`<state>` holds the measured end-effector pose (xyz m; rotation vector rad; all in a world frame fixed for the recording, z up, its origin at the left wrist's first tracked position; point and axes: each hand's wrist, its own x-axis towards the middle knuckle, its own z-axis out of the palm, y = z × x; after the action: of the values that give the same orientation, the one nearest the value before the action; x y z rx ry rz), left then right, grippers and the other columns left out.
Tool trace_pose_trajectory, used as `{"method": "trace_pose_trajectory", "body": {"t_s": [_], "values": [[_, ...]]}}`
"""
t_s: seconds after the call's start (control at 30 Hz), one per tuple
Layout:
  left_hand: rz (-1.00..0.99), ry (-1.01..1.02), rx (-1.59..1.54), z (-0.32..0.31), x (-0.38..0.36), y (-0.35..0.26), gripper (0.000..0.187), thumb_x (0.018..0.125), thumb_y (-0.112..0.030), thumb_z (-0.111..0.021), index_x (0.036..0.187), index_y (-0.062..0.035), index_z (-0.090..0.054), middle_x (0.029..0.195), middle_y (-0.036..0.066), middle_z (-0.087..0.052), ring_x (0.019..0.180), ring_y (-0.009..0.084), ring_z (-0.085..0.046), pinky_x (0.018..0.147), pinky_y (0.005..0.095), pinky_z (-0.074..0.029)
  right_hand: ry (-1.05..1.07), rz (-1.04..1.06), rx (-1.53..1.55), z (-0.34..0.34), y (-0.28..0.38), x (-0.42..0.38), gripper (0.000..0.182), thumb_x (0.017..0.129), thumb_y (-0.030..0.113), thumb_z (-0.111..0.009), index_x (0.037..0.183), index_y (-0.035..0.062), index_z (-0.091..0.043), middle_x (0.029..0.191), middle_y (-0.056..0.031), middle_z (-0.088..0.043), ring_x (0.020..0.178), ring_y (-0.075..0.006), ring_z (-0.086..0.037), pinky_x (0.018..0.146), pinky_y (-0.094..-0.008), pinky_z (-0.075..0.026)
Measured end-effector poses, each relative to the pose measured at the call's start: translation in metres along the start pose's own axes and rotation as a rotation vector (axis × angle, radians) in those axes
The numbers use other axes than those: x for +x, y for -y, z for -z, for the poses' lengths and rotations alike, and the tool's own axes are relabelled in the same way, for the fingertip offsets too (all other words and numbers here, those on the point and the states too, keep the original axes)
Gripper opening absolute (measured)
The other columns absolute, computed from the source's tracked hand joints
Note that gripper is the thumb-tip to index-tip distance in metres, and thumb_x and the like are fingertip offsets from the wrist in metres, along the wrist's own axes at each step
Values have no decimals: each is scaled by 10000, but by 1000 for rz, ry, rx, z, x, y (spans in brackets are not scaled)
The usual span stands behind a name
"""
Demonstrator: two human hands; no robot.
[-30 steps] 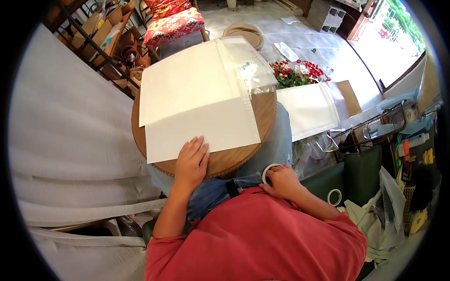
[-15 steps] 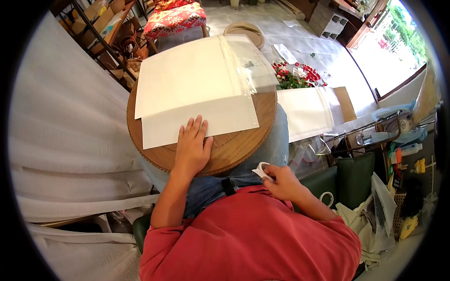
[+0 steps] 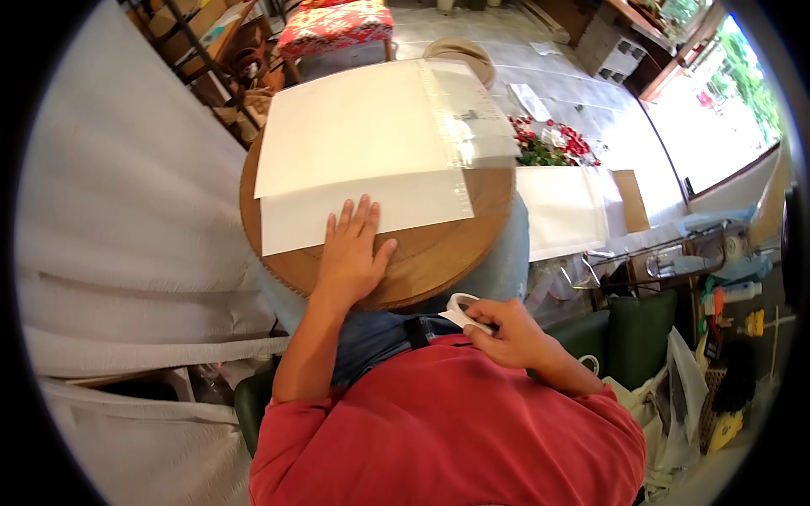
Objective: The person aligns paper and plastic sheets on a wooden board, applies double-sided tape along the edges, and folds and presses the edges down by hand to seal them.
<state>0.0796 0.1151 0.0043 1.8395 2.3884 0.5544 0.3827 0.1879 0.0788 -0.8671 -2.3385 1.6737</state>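
My left hand (image 3: 353, 253) lies flat with fingers stretched out, its fingertips pressing on the near edge of a white sheet (image 3: 405, 202). That sheet sits partly under a larger cream-white sheet (image 3: 354, 126) with a clear plastic strip (image 3: 477, 114) along its right side. All of these rest on a round brown wooden tabletop (image 3: 439, 261) in front of my lap. In my right hand (image 3: 510, 329), near my waist, is a roll of white tape (image 3: 461, 309). A short end of the tape sticks out to the left.
Red and white flowers (image 3: 553, 143) lie on the floor beyond the table's right side. Another white sheet (image 3: 557, 211) is on cardboard at the right. A patterned red stool (image 3: 337, 29) stands behind, white fabric (image 3: 126, 211) hangs at left, and a cluttered rack (image 3: 700, 253) is at right.
My right hand has shifted slightly left with the tape roll, which now shows more of its ring. The left hand stays on the sheet. The whole view has shifted a little.
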Motion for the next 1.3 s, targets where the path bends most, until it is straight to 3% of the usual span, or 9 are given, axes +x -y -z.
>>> {"method": "trace_pose_trajectory", "body": {"t_s": [0.2, 0.37, 0.47, 0.53, 0.57, 0.63, 0.73, 1.1, 1.3], "values": [[13, 33, 9, -1, 2, -1, 699, 1070, -448, -546, 1626, -43, -424, 1731, 184, -331, 1610, 407, -263, 1311, 572, -156, -31, 119, 28, -1, 15, 9, 75, 958, 41, -706, 993, -22, -686, 621, -43, -538, 590, -60, -430, 533, -292, -354], [12, 35, 25, -1, 3, -4, 713, 1072, -472, -528, 1631, -42, -417, 1736, 173, -326, 1621, 382, -249, 1317, 556, -150, -26, 162, 71, -10, 25, 18, 95, 963, 53, -715, 999, -30, -686, 612, -42, -532, 584, -66, -425, 534, -295, -359], [13, 69, -29, 1, 5, -5, 720, 1062, -452, -561, 1633, -42, -407, 1744, 189, -299, 1629, 385, -223, 1325, 543, -121, -8, 172, -16, -5, 32, 22, 175, 981, 128, -731, 1058, -28, -709, 666, -121, -646, 536, -145, -579, 533, -331, -451], [-55, -211, -134, 1, 1, -8, 575, 1038, -336, -637, 1517, -30, -551, 1608, 208, -498, 1501, 391, -457, 1263, 542, -307, -37, 233, -76, -3, 33, 25, 188, 985, 146, -734, 1071, -21, -719, 670, -132, -632, 514, -162, -554, 528, -332, -444], [-80, -203, -155, 4, -3, -13, 575, 1038, -336, -637, 1517, -30, -551, 1608, 208, -498, 1501, 391, -457, 1263, 542, -307, -16, 191, -74, 1, 35, 26, 200, 989, 157, -730, 1081, -21, -723, 694, -152, -627, 530, -186, -555, 537, -342, -444], [81, -168, -768, 29, -22, -33, 347, 1022, -173, -687, 1328, -11, -669, 1327, 177, -692, 1228, 298, -677, 1068, 429, -523, -71, 176, -31, 1, 30, 29, 201, 990, 157, -726, 1083, -21, -722, 711, -159, -631, 546, -196, -564, 543, -348, -444], [167, 1, -1348, 36, -43, -53, 203, 1042, -55, -646, 1227, 10, -703, 1079, 64, -724, 1014, 146, -684, 929, 307, -555, -81, 164, 2, 6, 30, 32, 212, 990, 162, -721, 1094, -23, -721, 759, -179, -645, 580, -223, -584, 558, -367, -446], [114, 40, -1276, 43, -45, -67, 116, 981, -91, -792, 970, -14, -706, 861, -1, -689, 754, 16, -597, 630, 206, -472, -36, 340, -185, 10, 33, 44, 221, 976, 208, -731, 1102, 26, -737, 797, -186, -686, 689, -371, -638, 650, -464, -510], [156, -96, -865, 65, -51, -43, 87, 984, -63, -777, 945, -40, -702, 836, -39, -653, 745, 37, -548, 657, 220, -443, -138, 249, -206, 30, 48, 45, 216, 995, 179, -711, 1135, 24, -767, 747, -164, -692, 584, -277, -638, 559, -398, -483]]}}
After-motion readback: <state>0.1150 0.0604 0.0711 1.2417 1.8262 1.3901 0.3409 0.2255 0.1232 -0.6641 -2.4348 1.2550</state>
